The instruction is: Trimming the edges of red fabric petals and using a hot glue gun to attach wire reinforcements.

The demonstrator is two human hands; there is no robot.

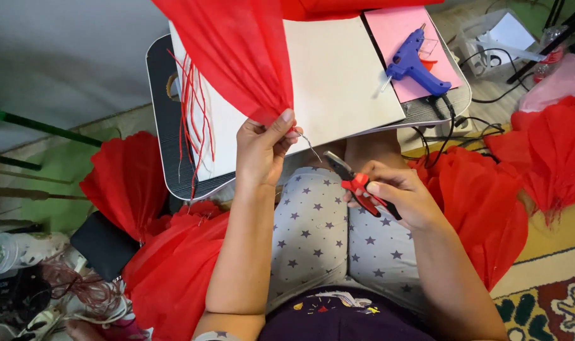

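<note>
My left hand (262, 148) pinches the gathered narrow end of a red tissue-paper fan (237, 50), which spreads upward over the lap table. A thin metal wire (309, 144) pokes out from that pinched end toward the right. My right hand (398, 192) grips red-handled pliers (357, 183), jaws pointing up-left, close to the wire's tip but apart from it. Both hands hover above my lap in grey star-patterned fabric.
A small lap table (174, 170) holds white board (338, 69), a pink sheet (398, 31) and a blue glue gun (414, 63) with black cord. Finished red paper fans lie left (126, 183) and right (546, 151). Red strings (193, 113) hang beside the fan.
</note>
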